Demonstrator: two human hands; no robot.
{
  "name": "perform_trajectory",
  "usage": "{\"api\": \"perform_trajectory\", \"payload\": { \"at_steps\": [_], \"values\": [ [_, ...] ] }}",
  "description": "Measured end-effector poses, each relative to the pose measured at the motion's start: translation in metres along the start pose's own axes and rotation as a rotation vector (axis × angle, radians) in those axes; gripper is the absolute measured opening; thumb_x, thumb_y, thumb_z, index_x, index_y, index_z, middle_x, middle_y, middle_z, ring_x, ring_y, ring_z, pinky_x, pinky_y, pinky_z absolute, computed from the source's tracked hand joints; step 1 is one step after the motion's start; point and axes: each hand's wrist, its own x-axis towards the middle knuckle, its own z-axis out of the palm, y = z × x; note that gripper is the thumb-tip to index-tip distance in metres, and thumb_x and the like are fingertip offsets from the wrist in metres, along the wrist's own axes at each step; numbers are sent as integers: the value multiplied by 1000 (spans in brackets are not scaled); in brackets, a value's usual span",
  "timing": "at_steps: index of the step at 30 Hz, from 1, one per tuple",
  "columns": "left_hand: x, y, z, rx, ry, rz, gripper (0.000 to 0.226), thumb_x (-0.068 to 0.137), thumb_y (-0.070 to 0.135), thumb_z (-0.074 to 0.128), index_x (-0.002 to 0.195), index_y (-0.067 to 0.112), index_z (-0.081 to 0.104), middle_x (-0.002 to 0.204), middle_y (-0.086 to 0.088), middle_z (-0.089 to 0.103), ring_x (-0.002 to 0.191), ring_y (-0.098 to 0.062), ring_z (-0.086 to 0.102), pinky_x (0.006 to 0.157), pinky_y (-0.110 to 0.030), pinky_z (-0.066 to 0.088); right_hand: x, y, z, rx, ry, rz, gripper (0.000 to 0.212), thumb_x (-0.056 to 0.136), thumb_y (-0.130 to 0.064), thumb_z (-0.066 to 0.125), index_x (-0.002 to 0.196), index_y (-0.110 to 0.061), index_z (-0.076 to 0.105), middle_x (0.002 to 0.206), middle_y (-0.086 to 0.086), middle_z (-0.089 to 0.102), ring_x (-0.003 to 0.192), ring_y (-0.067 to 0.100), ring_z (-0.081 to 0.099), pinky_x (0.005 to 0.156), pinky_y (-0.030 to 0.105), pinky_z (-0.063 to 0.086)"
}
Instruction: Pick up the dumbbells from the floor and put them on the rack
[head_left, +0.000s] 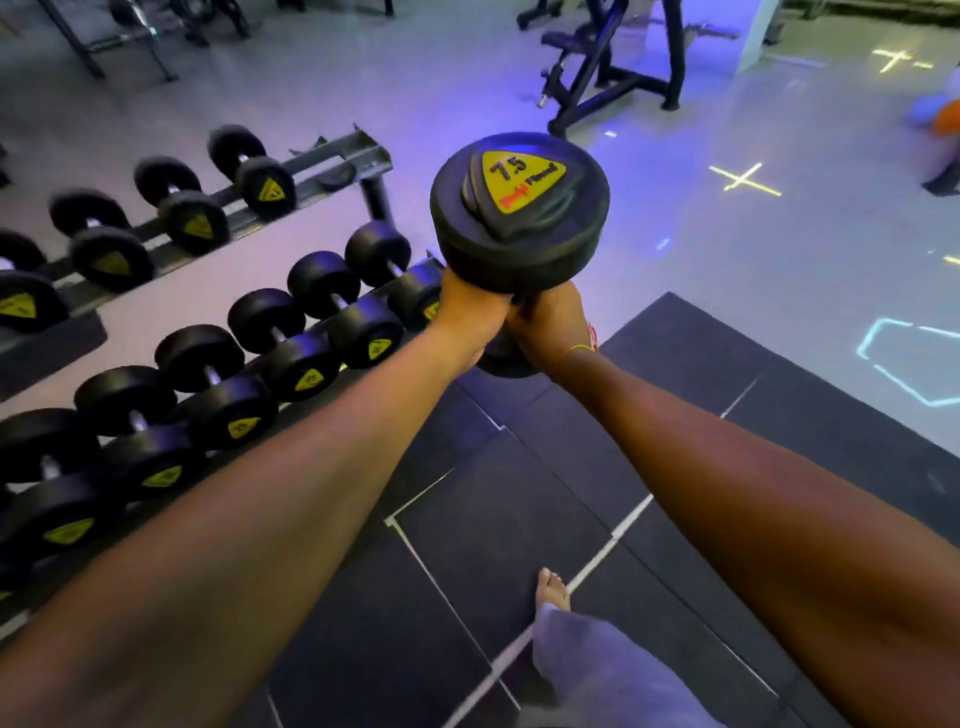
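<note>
While both hands (511, 325) grip the 7.5 dumbbell (519, 208), they hide its handle and lower head.

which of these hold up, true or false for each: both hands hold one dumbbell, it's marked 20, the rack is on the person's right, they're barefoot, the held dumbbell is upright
1. Both hands hold one dumbbell: true; left hand and right hand grip its handle.
2. It is marked 20: false; the yellow label reads 7.5.
3. The rack is on the person's right: false; it stands to the left.
4. The person is barefoot: true for the one bare foot in view.
5. The held dumbbell is upright: true, one end up.
</note>
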Motion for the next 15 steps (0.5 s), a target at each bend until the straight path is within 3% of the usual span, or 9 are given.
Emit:
{"api": "perform_trajectory", "payload": {
  "at_steps": [3, 5, 8, 12, 15],
  "values": [
    [66, -15, -24, 34, 60, -66, 14, 95, 11, 58, 93, 25, 59, 87, 4, 65, 82, -6, 59, 71, -20, 53, 70, 1, 41, -49, -136, -58, 8, 87, -16, 56, 83, -10, 55, 79, 11, 58, 73, 27, 49, 69, 40, 45],
    [110, -30, -39, 17, 100, -132, 13, 95, 10, 57, 85, 17, 57, 69, 0, 57, 60, -5, 54, 55, -23, 47, 112, 2, 69, -80, -200, -77, 7, 88, -18, 57, 85, -12, 56, 79, 9, 54, 73, 22, 44, 69, 36, 41],
    [171, -48, -71, -52, 178, -260, 8, 96, 17, 60, 93, 10, 57, 67, -9, 52, 48, -4, 48, 45, -17, 42, 174, -2, 120, -99, -309, -102, 9, 86, -22, 58, 81, -17, 53, 77, 3, 53, 72, 20, 47, 67, 32, 38],
    [275, -98, -116, -112, 299, -341, 15, 88, 21, 69, 101, 14, 66, 91, -6, 68, 78, -16, 60, 74, -25, 54, 266, -3, 198, -113, -441, -93, 11, 82, -18, 61, 87, -11, 55, 83, 6, 61, 74, 21, 52, 66, 24, 35],
    [350, -142, -149, -83, 368, -393, 7, 88, 16, 67, 94, 16, 63, 84, -8, 64, 76, -17, 54, 72, -32, 48, 331, 4, 260, -132, -485, -69, 15, 79, -19, 63, 86, -10, 52, 82, 11, 62, 73, 28, 55, 63, 30, 38]
  ]
}}
